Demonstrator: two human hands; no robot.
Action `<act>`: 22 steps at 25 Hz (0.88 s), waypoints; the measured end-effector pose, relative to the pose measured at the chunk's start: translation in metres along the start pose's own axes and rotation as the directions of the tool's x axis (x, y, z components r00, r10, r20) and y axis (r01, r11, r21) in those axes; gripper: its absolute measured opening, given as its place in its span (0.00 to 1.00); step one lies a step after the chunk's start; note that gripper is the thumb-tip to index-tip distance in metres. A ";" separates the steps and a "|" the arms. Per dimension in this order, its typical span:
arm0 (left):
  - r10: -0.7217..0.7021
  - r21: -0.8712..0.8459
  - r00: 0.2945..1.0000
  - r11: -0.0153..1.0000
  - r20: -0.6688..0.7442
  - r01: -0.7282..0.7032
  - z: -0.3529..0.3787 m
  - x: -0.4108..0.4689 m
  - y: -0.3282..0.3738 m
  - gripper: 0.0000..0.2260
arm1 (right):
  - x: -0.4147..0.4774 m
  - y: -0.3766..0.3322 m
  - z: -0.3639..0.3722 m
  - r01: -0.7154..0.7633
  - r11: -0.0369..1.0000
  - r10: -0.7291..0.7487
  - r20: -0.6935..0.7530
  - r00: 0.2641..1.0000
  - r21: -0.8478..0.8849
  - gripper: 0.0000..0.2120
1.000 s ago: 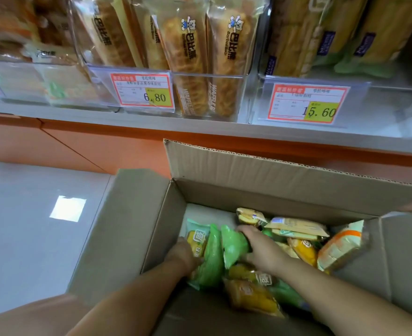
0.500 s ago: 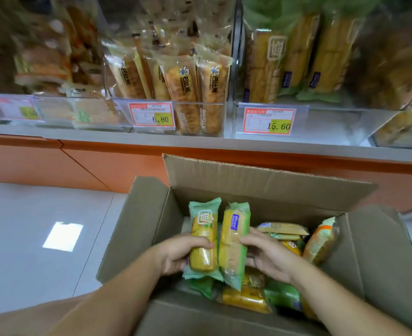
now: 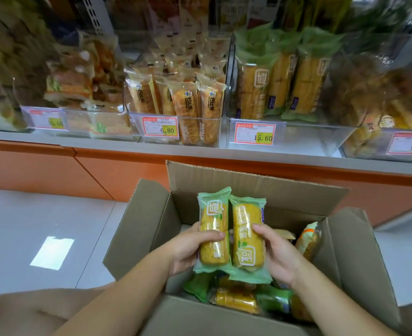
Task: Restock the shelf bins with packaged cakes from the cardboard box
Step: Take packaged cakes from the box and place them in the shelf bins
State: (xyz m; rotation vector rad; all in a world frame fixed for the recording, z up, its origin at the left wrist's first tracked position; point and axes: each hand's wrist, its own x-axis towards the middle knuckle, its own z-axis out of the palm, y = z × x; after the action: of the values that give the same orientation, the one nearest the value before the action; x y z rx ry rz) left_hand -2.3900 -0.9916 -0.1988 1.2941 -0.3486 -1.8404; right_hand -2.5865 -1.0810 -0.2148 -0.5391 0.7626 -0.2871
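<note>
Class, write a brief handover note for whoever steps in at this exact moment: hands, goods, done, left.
Left hand grips one green-wrapped yellow cake pack; right hand grips a second pack, side by side above the open brown cardboard box.
Matching packs stand in the clear plastic shelf bin tagged 15.60.
Done: both lifted out. Left: shelve them, then the packs lying in the box.
</note>
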 end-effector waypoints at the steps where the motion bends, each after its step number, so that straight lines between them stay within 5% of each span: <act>1: 0.008 0.003 1.000 1.000 0.002 -0.008 0.001 0.000 0.000 0.31 | -0.003 0.000 0.002 0.000 1.000 0.000 0.010 1.000 0.016 0.47; 4: 0.043 0.019 0.999 0.999 0.012 -0.043 0.006 -0.002 0.004 0.32 | -0.013 -0.005 0.008 0.011 0.998 -0.013 0.018 1.000 0.059 0.40; 8: 0.087 0.065 0.996 0.994 0.017 -0.088 0.010 -0.008 0.013 0.28 | -0.026 -0.013 0.018 -0.030 0.990 0.031 0.003 1.000 -0.140 0.23; 11: 0.150 0.162 0.989 0.976 -0.019 -0.145 0.005 -0.012 0.026 0.30 | -0.036 -0.030 0.017 -0.031 0.910 0.022 -0.025 0.999 -0.413 0.39; 15: 0.205 0.204 0.978 0.959 -0.022 -0.197 -0.001 -0.025 0.051 0.29 | -0.053 -0.073 0.015 -0.054 0.405 -0.067 -0.088 0.994 -0.913 0.39; 19: 0.153 0.111 0.979 0.979 0.133 -0.168 0.001 -0.033 0.062 0.38 | -0.055 -0.094 0.024 0.004 -0.005 -0.017 0.004 1.000 -1.000 0.30; 22: 0.081 0.217 0.981 0.969 0.174 -0.118 0.021 -0.028 0.051 0.34 | -0.042 -0.093 0.033 0.079 -0.146 0.021 0.077 0.997 -0.986 0.29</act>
State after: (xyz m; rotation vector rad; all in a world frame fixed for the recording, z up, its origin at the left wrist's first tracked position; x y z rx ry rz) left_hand -2.3806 -1.0064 -0.1391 1.2526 -0.7186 -1.8665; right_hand -2.5972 -1.1282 -0.1188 -2.1602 0.7841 0.4474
